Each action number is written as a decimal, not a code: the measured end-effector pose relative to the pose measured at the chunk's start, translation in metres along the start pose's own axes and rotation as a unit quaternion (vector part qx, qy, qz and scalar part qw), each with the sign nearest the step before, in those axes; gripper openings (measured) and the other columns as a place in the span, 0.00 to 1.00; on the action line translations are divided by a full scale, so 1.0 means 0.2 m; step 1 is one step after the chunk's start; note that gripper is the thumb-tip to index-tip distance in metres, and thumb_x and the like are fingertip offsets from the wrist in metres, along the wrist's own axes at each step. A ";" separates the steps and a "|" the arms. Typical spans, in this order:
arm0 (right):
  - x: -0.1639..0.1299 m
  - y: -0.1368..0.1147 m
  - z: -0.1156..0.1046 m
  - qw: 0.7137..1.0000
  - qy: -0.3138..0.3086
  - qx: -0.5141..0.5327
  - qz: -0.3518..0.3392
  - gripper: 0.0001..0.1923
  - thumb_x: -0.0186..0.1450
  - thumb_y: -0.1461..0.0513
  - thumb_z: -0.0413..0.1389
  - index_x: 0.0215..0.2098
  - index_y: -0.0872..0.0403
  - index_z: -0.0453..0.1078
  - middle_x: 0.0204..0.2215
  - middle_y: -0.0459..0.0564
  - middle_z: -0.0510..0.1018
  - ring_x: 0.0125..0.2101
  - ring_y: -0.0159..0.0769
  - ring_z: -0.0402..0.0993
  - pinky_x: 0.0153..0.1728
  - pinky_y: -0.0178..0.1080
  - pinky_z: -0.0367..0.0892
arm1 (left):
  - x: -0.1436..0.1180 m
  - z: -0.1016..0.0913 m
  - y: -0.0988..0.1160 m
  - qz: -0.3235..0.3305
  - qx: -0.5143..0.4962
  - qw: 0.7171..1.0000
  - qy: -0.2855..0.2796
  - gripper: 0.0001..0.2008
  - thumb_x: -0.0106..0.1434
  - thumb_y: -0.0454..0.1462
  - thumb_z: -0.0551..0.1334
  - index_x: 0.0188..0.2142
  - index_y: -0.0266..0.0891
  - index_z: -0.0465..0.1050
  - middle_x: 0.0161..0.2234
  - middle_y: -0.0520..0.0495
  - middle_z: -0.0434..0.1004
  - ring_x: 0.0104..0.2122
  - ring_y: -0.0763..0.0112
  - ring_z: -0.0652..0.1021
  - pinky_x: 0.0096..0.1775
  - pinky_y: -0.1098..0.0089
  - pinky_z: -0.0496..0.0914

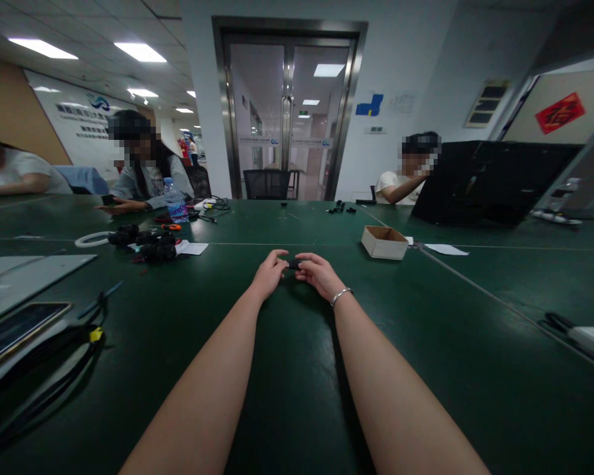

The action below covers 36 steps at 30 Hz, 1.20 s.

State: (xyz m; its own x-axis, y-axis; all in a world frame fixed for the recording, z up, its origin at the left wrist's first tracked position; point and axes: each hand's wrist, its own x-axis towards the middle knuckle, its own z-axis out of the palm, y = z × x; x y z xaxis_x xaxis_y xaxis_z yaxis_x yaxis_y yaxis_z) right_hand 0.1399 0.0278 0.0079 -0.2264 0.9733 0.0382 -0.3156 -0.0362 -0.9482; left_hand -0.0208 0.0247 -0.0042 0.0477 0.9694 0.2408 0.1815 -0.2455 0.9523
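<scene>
Your fingertips meet over a small black part (293, 264) held just above the green table (297, 369). The left hand (268, 274) pinches its near end between thumb and curled fingers, and the right hand (318, 274) closes on the other end the same way. Both grips are tight and short, with no finger spread. That reads as a two-ended hold, each hand steadying one half so the piece cannot twist, though the part is too small and dark to say what it is. It sits dead centre between your forearms, at full reach, which keeps it square to your view. A thin bracelet (341, 296) rings your right wrist.

Out from there, an open cardboard box (385, 241) stands to the right of your hands, near enough to serve as a bin for pieces. A sheet of paper (445, 249) lies just beyond it. To the left, a heap of black parts (148, 244) lies beside a white ring (92, 239), well apart from your hands. A phone (14, 328) lies flat at the near left edge, with black cables (79, 343) running past it.

A water bottle (175, 200) stands by a seated person (143, 171); its label is too blurred to read. Another person (406, 178) sits behind a black case (490, 181). The wall sign (94, 119) at far left carries a logo and lettering that you cannot make out, and a red paper diamond (559, 112) with a gold character hangs on the right.
</scene>
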 end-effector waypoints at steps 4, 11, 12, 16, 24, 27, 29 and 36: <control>0.00 0.00 0.00 1.000 -0.008 -0.008 0.005 0.11 0.56 0.72 0.57 0.36 0.57 0.73 0.22 0.46 0.74 0.23 0.29 0.73 0.26 0.29 0.73 | 0.00 0.00 0.01 -0.006 0.007 1.000 -0.015 0.14 0.65 0.40 0.50 0.42 0.37 0.71 0.21 0.52 0.66 0.21 0.75 0.67 0.25 0.75 0.60; 0.00 0.00 0.00 1.000 -0.009 -0.005 0.006 0.11 0.56 0.72 0.56 0.36 0.56 0.72 0.21 0.45 0.73 0.22 0.29 0.73 0.26 0.30 0.72 | -0.01 0.00 0.03 -0.006 -0.007 1.000 -0.021 0.13 0.64 0.38 0.51 0.43 0.37 0.71 0.22 0.52 0.68 0.22 0.75 0.68 0.25 0.75 0.61; 0.00 0.00 0.00 1.000 -0.009 -0.004 0.006 0.10 0.56 0.72 0.56 0.36 0.56 0.72 0.21 0.45 0.73 0.22 0.29 0.73 0.26 0.30 0.72 | -0.01 0.00 0.03 -0.005 -0.007 1.000 -0.022 0.14 0.65 0.40 0.50 0.41 0.36 0.71 0.22 0.52 0.67 0.21 0.75 0.68 0.25 0.75 0.61; 0.00 0.00 0.00 1.000 -0.003 0.008 0.005 0.10 0.56 0.72 0.56 0.35 0.56 0.72 0.23 0.46 0.74 0.23 0.29 0.73 0.26 0.30 0.72 | -0.01 0.01 0.02 0.005 -0.006 1.000 -0.007 0.12 0.62 0.38 0.56 0.43 0.38 0.71 0.26 0.51 0.71 0.22 0.77 0.68 0.25 0.75 0.62; 0.00 -0.01 0.00 1.000 -0.002 0.010 0.008 0.10 0.56 0.72 0.55 0.35 0.56 0.71 0.23 0.45 0.74 0.22 0.29 0.73 0.26 0.30 0.72 | 0.00 0.00 0.02 0.000 -0.013 1.000 -0.015 0.12 0.61 0.38 0.56 0.43 0.37 0.71 0.25 0.52 0.71 0.21 0.77 0.68 0.26 0.75 0.62; 0.00 -0.01 0.00 1.000 -0.005 0.006 0.010 0.10 0.56 0.72 0.56 0.35 0.56 0.71 0.23 0.45 0.74 0.22 0.29 0.73 0.26 0.30 0.72 | 0.00 0.00 0.02 0.000 -0.011 1.000 -0.025 0.13 0.62 0.39 0.55 0.43 0.36 0.71 0.22 0.52 0.70 0.21 0.76 0.68 0.26 0.75 0.62; 0.00 -0.01 0.00 1.000 -0.004 0.003 0.012 0.10 0.56 0.72 0.56 0.36 0.56 0.71 0.22 0.45 0.74 0.23 0.29 0.73 0.27 0.31 0.72 | 0.00 0.00 0.02 0.004 -0.011 0.999 -0.031 0.14 0.64 0.41 0.53 0.42 0.36 0.72 0.21 0.52 0.69 0.21 0.76 0.68 0.26 0.75 0.62; 0.00 0.00 -0.01 1.000 -0.008 0.004 0.010 0.10 0.56 0.71 0.58 0.36 0.56 0.71 0.23 0.45 0.74 0.24 0.29 0.74 0.27 0.31 0.73 | -0.01 0.00 0.04 -0.002 -0.017 0.999 -0.030 0.13 0.62 0.38 0.54 0.41 0.36 0.72 0.22 0.52 0.70 0.21 0.76 0.69 0.27 0.75 0.63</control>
State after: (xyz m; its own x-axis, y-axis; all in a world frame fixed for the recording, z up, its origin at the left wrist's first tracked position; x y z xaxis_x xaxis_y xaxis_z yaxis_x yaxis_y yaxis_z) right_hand 0.1412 0.0282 0.0076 -0.2478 0.9685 0.0244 -0.3178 -0.0575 -0.9464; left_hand -0.0197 0.0200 0.0032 0.1054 0.9682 0.2267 0.1481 -0.2408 0.9592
